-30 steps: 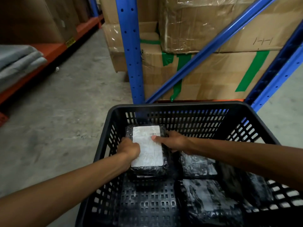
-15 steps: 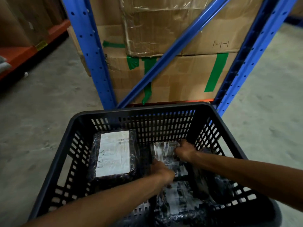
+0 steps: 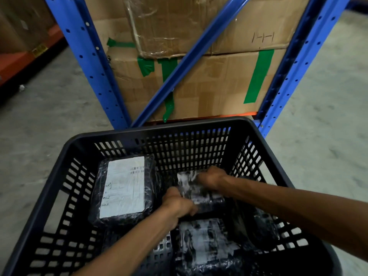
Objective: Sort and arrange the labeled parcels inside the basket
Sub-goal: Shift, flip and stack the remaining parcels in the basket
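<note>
A black slatted plastic basket [image 3: 179,128] fills the lower view. At its far left lies a black-wrapped parcel with a white label [image 3: 124,189] facing up, untouched. Both hands hold a second black shiny parcel [image 3: 196,191] in the basket's far middle: my left hand [image 3: 178,205] grips its near end and my right hand [image 3: 211,177] grips its far end. Its label side is hidden. A third black parcel [image 3: 205,244] lies nearer me, below the held one. Another dark parcel [image 3: 258,228] leans against the right wall.
A blue steel rack [image 3: 93,62] with a diagonal brace stands just behind the basket, holding stacked cardboard boxes [image 3: 211,80] with green tape. Grey concrete floor [image 3: 45,120] lies on both sides. An orange shelf beam [image 3: 14,62] runs along the far left.
Both hands left the labeled parcel at the basket's left and moved right onto the second black parcel, which they now grip. The view has shifted left to right.
</note>
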Demonstrator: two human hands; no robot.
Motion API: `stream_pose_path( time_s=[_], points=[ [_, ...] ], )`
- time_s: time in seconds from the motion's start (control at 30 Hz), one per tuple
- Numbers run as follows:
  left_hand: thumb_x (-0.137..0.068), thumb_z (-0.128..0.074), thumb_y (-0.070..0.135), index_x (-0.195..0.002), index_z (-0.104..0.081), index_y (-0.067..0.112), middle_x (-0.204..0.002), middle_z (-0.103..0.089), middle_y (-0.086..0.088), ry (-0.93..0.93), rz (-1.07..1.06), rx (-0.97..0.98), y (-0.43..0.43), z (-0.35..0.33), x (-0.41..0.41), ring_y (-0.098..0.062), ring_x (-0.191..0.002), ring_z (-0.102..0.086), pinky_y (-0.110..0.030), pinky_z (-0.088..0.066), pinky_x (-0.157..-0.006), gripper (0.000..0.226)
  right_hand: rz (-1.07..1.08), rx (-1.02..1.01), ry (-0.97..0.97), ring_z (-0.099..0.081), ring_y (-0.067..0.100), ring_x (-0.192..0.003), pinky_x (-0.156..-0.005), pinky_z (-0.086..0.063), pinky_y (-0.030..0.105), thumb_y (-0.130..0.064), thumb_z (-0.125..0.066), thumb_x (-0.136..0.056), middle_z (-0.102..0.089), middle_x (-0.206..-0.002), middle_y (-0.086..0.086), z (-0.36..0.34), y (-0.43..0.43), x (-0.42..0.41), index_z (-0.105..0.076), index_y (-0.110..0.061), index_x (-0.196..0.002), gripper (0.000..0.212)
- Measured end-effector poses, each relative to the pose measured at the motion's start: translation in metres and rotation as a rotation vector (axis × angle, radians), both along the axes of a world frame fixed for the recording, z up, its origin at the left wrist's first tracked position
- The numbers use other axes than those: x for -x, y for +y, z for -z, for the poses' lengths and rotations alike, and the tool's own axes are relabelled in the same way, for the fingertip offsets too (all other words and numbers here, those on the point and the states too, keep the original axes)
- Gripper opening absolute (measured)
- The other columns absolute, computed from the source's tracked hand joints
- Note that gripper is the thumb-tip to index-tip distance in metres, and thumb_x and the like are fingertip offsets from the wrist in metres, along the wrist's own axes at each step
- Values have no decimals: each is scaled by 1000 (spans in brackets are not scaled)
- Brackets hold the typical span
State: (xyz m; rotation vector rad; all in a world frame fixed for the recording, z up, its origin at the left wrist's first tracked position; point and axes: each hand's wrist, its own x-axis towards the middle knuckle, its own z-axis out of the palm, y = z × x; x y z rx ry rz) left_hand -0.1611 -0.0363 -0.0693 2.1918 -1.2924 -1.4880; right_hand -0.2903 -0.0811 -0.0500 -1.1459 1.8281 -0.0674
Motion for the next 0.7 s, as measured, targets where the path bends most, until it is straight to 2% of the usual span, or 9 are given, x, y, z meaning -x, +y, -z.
stream_pose_path(
  time_s=[0.07, 0.13, 0.2, 0.27, 0.37, 0.47, 0.53, 0.6, 0.7],
  points=[
    [-57, -80, -1, -111, -67, 13, -102, -70, -3, -9, 68, 146, -2, -29, -7, -17, -92, -64, -25, -55, -75, 58, -37, 52, -68, -64, 19, -78, -71, -53, 28, -37, -58, -93, -67, -94, 4, -23, -7, 2, -67, -12, -102, 27],
    [-54, -89, 6, -101, -69, 16, -93, -69, 3, -37, 132, 265, -7, -51, -14, -13, -86, -65, -23, -53, -76, 52, -23, 28, -160, -62, 17, -74, -66, -49, 27, -45, -55, -93, -66, -89, 3, -44, -14, 12, -65, -12, -104, 35],
    [-47, -96, 28, -96, -69, 15, -91, -70, 5, -1, 121, 356, -12, -72, -22, -13, -87, -67, -29, -56, -79, 57, 12, -70, -284, -62, 18, -65, -60, -47, 26, -55, -53, -91, -67, -79, 3, -68, -22, 25, -63, -12, -91, 44],
    [-40, -90, 59, -91, -70, 16, -87, -68, 5, 27, 40, 438, -14, -86, -31, -13, -84, -66, -29, -54, -72, 70, 101, -52, -389, -56, 18, -56, -57, -41, 27, -69, -56, -80, -62, -65, 1, -85, -27, 39, -58, -18, -77, 51],
    [-45, -74, 81, -62, -56, 10, -73, -57, -5, 23, -129, 538, -17, -95, -38, -22, -70, -57, -29, -40, -62, 75, 231, 57, -441, -50, 20, -58, -57, -35, 29, -82, -56, -66, -57, -72, 7, -91, -27, 53, -56, -15, -84, 69],
    [-54, -72, 76, -65, -61, 6, -74, -65, -14, 152, -273, 404, -29, -95, -33, -28, -75, -67, -33, -43, -66, 72, 204, -11, -638, -67, 25, -93, -84, -52, 37, -65, -65, -77, -71, -104, 8, -88, -17, 44, -66, -10, -105, 62],
    [-59, -67, 77, -94, -71, 9, -100, -71, -6, 136, -244, 360, -41, -82, -28, -28, -96, -67, -38, -51, -80, 76, 97, -92, -569, -66, 27, -107, -98, -51, 44, -48, -69, -85, -73, -110, 8, -79, -8, 33, -66, -14, -116, 46],
    [-68, -64, 71, -107, -69, 12, -110, -68, -3, 98, -179, 350, -46, -66, -23, -25, -99, -64, -38, -53, -87, 71, 78, -169, -459, -66, 25, -103, -93, -54, 41, -36, -70, -89, -70, -112, 11, -70, -1, 27, -64, -11, -114, 36],
    [-83, -70, 43, -83, -64, 12, -93, -66, -2, 131, -135, 271, -44, -36, -15, -16, -80, -60, -33, -52, -79, 31, 121, -155, -372, -66, 24, -98, -84, -59, 31, -32, -68, -92, -68, -109, 11, -50, -1, 25, -62, -6, -99, 27]
  ],
)
